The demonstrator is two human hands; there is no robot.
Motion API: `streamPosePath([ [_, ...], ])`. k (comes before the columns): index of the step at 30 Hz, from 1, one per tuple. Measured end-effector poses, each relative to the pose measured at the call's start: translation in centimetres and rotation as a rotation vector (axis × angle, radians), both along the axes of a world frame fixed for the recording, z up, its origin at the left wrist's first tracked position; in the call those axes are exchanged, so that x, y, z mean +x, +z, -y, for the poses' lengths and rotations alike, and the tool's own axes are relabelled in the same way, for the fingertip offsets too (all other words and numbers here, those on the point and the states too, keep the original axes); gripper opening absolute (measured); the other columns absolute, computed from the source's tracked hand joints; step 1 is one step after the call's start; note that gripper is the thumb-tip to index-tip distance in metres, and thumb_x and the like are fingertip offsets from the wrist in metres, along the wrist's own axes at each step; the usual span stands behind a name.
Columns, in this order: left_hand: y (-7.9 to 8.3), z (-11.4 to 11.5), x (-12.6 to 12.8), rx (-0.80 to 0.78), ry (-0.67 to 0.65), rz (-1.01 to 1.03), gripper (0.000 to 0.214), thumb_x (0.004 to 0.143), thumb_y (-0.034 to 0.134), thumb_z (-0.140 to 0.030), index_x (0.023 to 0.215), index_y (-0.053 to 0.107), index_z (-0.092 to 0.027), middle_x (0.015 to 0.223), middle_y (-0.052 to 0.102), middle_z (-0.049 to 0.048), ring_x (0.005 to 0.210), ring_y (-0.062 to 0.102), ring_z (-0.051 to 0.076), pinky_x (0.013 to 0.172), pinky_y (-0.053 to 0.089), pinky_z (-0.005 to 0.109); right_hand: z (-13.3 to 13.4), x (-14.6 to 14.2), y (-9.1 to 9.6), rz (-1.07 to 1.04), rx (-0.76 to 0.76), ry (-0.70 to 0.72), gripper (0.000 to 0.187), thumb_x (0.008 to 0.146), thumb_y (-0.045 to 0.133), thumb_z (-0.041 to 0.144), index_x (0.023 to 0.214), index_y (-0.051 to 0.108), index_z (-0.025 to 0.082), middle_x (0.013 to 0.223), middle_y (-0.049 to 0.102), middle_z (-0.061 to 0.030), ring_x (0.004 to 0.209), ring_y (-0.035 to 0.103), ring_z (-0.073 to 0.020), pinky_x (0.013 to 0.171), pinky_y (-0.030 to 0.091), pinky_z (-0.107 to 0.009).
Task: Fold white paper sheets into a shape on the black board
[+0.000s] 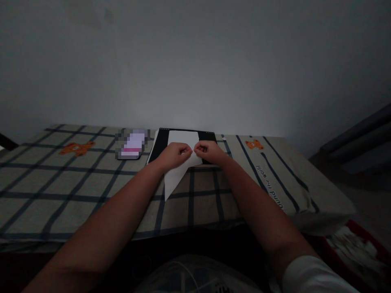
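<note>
A white sheet of paper (179,173) lies partly folded on a black pad (160,148) on the checked cloth. My left hand (174,156) and my right hand (208,151) meet over the sheet, knuckles up, both pinching its edge near the middle. A pointed corner of the paper hangs toward me below the hands. Most of my fingertips are tucked under and hidden.
The checked tablecloth (61,183) with orange bear prints covers the table, its front edge close to me. A blurred-out phone (132,143) lies left of the black pad. A grey wall stands behind. A red-edged bundle (360,244) sits low on the right.
</note>
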State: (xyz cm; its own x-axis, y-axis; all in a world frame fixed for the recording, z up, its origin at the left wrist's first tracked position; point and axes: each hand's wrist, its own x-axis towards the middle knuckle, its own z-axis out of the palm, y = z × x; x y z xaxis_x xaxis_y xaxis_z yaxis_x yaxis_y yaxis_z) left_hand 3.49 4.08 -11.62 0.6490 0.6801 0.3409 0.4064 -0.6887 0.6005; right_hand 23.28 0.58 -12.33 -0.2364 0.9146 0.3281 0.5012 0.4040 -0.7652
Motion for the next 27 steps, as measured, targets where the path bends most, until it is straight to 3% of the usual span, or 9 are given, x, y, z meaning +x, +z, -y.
streamPosePath([
  [8,0.0,0.0,0.0,0.002,-0.007,0.018,0.020,0.080,0.056,-0.029,0.076,0.069,-0.014,0.067,0.062,0.0004,0.062,0.052,0.011,0.057,0.035,0.023,0.2,0.0,0.6,0.147,0.126,-0.046,0.008,0.071,0.057,0.021,0.072,0.062,0.015,0.066,0.055,0.0006,0.061,0.046,-0.0110,0.058,0.034,-0.025],
  [15,0.7,0.1,-0.4,-0.064,0.039,0.046,0.025,0.082,0.056,-0.034,0.070,0.064,-0.014,0.059,0.053,-0.0022,0.054,0.043,0.009,0.052,0.031,0.022,-0.1,1.3,0.8,0.109,0.148,-0.156,0.007,0.073,0.055,0.020,0.070,0.060,0.016,0.066,0.053,0.0008,0.061,0.045,-0.0113,0.059,0.033,-0.025],
  [22,0.6,0.1,-0.3,-0.040,0.021,0.029,0.030,0.085,0.053,-0.038,0.077,0.069,-0.013,0.058,0.053,-0.0020,0.055,0.042,0.010,0.053,0.031,0.023,0.0,0.4,0.3,0.022,0.058,0.015,0.018,0.079,0.055,0.030,0.082,0.064,0.014,0.072,0.059,-0.0011,0.065,0.049,-0.0121,0.061,0.037,-0.025],
  [27,0.4,-0.3,-0.4,0.004,0.023,-0.033,0.035,0.088,0.050,-0.041,0.082,0.072,-0.014,0.060,0.055,-0.0008,0.056,0.046,0.011,0.053,0.030,0.024,-0.1,0.6,0.2,0.065,0.088,-0.038,0.014,0.077,0.054,0.026,0.076,0.062,0.015,0.069,0.056,-0.0001,0.064,0.048,-0.0118,0.060,0.036,-0.025],
])
